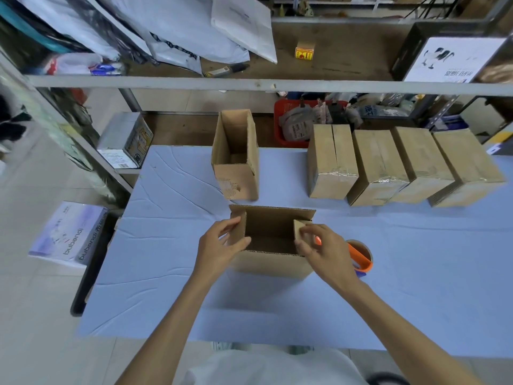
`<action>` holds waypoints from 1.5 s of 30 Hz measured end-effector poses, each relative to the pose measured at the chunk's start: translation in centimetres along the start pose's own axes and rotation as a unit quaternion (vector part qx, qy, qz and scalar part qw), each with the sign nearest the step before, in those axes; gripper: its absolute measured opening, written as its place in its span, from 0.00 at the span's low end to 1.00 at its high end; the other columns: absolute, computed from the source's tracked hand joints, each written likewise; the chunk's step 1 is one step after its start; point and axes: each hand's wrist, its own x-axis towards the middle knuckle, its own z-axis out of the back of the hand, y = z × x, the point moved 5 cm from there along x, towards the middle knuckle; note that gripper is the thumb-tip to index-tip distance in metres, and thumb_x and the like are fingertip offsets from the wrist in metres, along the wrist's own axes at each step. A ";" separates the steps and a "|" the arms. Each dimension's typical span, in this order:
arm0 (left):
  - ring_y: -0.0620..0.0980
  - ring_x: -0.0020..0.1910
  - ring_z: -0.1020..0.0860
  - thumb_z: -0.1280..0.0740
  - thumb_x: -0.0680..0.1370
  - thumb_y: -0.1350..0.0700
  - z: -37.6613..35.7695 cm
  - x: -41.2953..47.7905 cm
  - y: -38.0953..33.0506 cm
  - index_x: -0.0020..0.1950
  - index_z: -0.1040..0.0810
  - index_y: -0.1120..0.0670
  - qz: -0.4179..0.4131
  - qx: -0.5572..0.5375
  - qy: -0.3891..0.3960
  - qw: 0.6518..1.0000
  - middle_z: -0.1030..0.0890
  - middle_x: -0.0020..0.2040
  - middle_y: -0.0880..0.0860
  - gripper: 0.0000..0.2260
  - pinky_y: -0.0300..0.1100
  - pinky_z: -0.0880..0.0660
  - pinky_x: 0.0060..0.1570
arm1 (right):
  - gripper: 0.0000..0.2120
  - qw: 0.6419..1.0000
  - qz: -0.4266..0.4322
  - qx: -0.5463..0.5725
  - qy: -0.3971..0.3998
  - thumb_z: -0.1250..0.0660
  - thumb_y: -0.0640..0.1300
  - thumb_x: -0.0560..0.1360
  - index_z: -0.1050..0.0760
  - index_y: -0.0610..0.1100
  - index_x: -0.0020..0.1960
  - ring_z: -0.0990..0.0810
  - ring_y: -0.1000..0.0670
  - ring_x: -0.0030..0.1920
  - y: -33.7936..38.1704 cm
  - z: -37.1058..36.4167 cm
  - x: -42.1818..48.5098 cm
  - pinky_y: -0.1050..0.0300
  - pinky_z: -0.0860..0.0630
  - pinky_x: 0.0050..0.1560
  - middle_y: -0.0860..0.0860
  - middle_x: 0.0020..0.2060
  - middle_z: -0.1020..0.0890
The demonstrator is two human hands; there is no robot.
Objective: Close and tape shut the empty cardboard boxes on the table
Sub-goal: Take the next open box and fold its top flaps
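An open cardboard box (273,262) stands in front of me on the blue table (172,273). My left hand (220,244) grips its left side flap, fingers outside and thumb inside. My right hand (323,247) pinches the right side flap. The far flap stands up. A second open box (236,159) stands upright behind it. A row of several taped boxes (399,165) sits at the back right. A tape roll in an orange dispenser (361,255) lies right of the near box, partly hidden by my right hand.
A red basket (277,126) of packets sits behind the table. Metal shelving (249,83) with mailer bags runs overhead. A white carton (69,234) lies on the floor at left, another carton (125,140) on a low shelf.
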 end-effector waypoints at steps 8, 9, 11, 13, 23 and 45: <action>0.32 0.61 0.29 0.27 0.74 0.53 -0.2 -0.6 1.9 0.42 0.19 0.53 -0.038 0.045 0.062 0.996 0.26 0.64 0.37 0.05 0.24 0.33 0.56 | 0.09 0.993 0.043 0.043 0.105 0.27 0.54 0.69 0.20 0.55 0.48 0.26 0.58 0.59 -2.1 0.5 -0.4 0.57 0.25 0.56 0.58 0.63 0.24; 0.32 0.60 0.29 0.28 0.75 0.54 -0.2 -0.4 2.0 0.44 0.19 0.54 -0.042 0.056 0.055 0.996 0.26 0.64 0.37 0.04 0.22 0.33 0.54 | 0.09 0.992 0.038 0.055 0.103 0.26 0.52 0.69 0.19 0.54 0.49 0.27 0.59 0.59 -2.5 0.5 -0.3 0.61 0.26 0.56 0.58 0.64 0.25; 0.31 0.57 0.27 0.30 0.76 0.57 -0.3 -0.1 1.9 0.54 0.19 0.56 -0.053 0.061 0.045 0.996 0.25 0.63 0.39 0.08 0.21 0.32 0.54 | 0.08 0.993 0.026 0.073 0.083 0.25 0.48 0.70 0.18 0.50 0.48 0.27 0.63 0.56 -2.8 0.3 -0.1 0.68 0.29 0.52 0.60 0.63 0.25; 0.30 0.55 0.26 0.30 0.77 0.60 -0.2 -0.2 1.7 0.61 0.22 0.51 -0.060 0.047 0.034 0.997 0.24 0.60 0.40 0.13 0.25 0.29 0.57 | 0.10 0.995 0.021 0.079 0.062 0.25 0.47 0.70 0.18 0.43 0.48 0.26 0.62 0.53 -2.8 0.1 0.0 0.71 0.31 0.48 0.60 0.61 0.25; 0.45 0.60 0.27 0.27 0.73 0.64 -0.6 0.0 2.4 0.74 0.38 0.45 -0.043 -0.010 -0.030 0.999 0.29 0.64 0.50 0.34 0.22 0.29 0.49 | 0.48 0.989 -0.023 0.146 -0.011 0.20 0.40 0.63 0.43 0.50 0.75 0.24 0.55 0.55 -3.2 -0.9 -0.1 0.64 0.22 0.44 0.52 0.62 0.30; 0.44 0.46 0.21 0.24 0.71 0.57 -0.3 0.6 2.1 0.52 0.19 0.57 -0.048 0.072 -0.118 0.989 0.19 0.50 0.47 0.12 0.38 0.25 0.51 | 0.21 0.988 -0.047 0.140 -0.039 0.25 0.38 0.70 0.23 0.49 0.61 0.21 0.56 0.46 -3.4 -0.7 -0.1 0.73 0.29 0.43 0.54 0.49 0.20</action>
